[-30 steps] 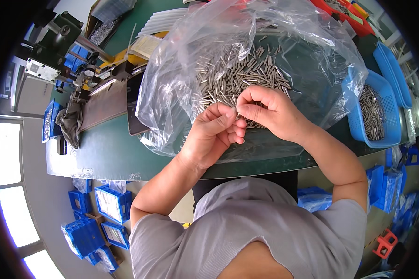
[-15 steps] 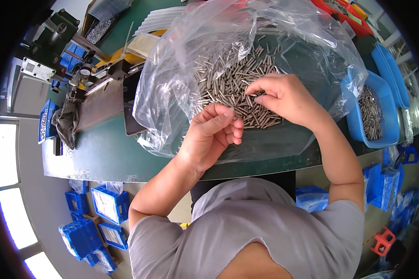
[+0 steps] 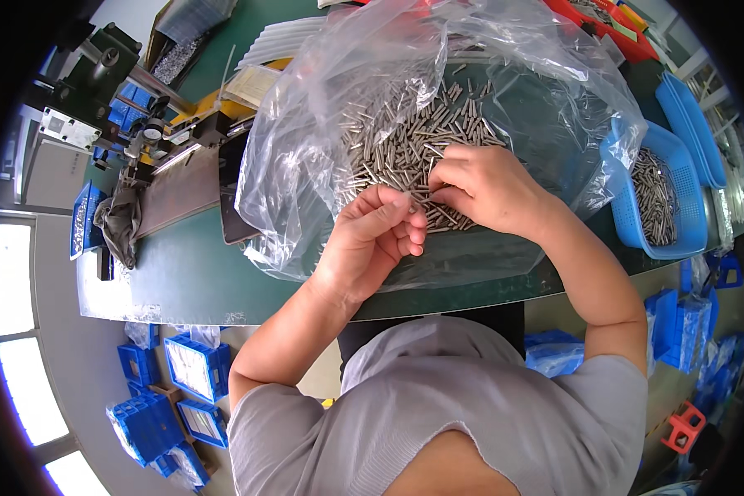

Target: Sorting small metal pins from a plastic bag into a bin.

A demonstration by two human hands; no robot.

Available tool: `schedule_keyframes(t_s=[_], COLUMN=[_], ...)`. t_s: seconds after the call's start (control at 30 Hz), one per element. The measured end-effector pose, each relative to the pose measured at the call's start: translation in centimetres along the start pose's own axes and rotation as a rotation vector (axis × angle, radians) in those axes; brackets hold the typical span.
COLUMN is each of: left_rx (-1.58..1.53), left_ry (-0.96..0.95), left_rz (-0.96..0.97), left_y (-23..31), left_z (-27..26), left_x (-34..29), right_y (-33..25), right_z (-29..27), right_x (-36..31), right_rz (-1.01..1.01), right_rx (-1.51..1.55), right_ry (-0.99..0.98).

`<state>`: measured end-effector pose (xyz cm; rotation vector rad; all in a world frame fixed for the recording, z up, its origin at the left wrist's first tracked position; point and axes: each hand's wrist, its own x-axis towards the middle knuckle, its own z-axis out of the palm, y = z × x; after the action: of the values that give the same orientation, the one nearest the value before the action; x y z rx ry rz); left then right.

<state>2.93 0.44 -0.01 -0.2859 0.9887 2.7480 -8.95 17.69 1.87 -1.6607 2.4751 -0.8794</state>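
Many short grey metal pins [image 3: 397, 153] lie in a loose heap on a clear plastic bag [image 3: 285, 165] spread over the green table. Just in front of the heap, my left hand [image 3: 368, 236] is closed in a pinch, a small bit of a metal pin at its thumb and fingertips. My right hand [image 3: 492, 186] hovers over the heap's right side, its thumb and fingers pressed together close to the left fingertips. Whatever the right fingers hold is hidden.
To the right stands a blue plastic basket [image 3: 693, 194] with more pins inside. A red tray [image 3: 632, 45] sits at the far right. A dark machine fixture [image 3: 112, 54] and a grey cloth [image 3: 117, 221] occupy the left. Blue crates [image 3: 145, 426] are on the floor.
My right hand has moved left and slightly down toward the left fingertips, and its fingers have closed from a parted pose. The left hand has hardly moved.
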Motion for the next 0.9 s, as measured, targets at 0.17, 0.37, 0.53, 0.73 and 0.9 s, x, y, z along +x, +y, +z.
schedule_keyframes(t_s=[0.17,0.37,0.53,0.73,0.9], left_rx=[-0.003,-0.025,-0.041,-0.045,-0.015], left_ry=[-0.003,-0.024,-0.060,-0.039,-0.020], left_rz=[-0.007,-0.007,-0.046,-0.043,-0.053], left_y=[0.1,0.0,-0.1,-0.1,0.0], left_z=[0.0,0.1,-0.3,-0.2,0.2], left_x=[0.0,0.0,0.1,0.1,0.0], right_y=[0.0,0.0,-1.0,-1.3,-1.7], right_z=[0.6,-0.1,-0.8,-0.3,-0.9], right_x=[0.1,0.3,0.2,0.2,0.1], right_rz=[-0.050,0.184,0.384,0.346,0.331], right_rx=[0.025,0.362,1.148,1.204,1.132], right_ry=[0.018,0.030,-0.072,-0.092,-0.070])
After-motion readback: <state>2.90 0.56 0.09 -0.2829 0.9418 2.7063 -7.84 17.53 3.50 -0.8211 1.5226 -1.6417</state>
